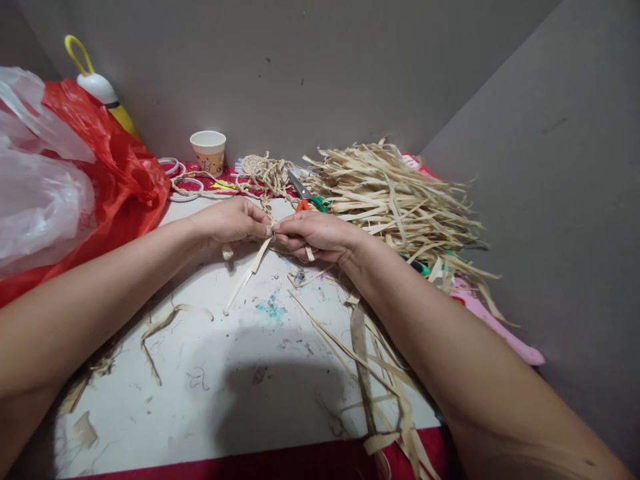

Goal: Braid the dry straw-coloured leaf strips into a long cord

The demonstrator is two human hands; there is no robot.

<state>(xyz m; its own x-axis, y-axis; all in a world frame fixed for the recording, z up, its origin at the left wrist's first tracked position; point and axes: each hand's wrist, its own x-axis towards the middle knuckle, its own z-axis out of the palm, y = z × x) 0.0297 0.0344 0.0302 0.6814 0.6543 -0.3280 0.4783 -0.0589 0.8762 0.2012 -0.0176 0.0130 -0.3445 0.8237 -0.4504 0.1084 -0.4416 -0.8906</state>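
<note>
Both hands meet over the far part of the white board, fingertips pinched on a braid of dried straw strips [267, 208]. My left hand [235, 221] is closed, thumb and forefinger on the braid's working end. Right beside it, my right hand [317, 235] is also closed on that end, with a short strip tip sticking out below its fingers. One loose pale strip [250, 275] hangs from the pinch toward me. The braid runs back to a coiled plaited cord [265, 170]. The exact crossing of strips is hidden by the fingers.
A big pile of dried strips [395, 200] lies at right, scissors [301, 189] next to it. A paper cup [208, 152] stands at the back. Red and white plastic bags [120, 180] and a yellow bottle [107, 97] are at left. Loose strips [360, 340] litter the white board [200, 413].
</note>
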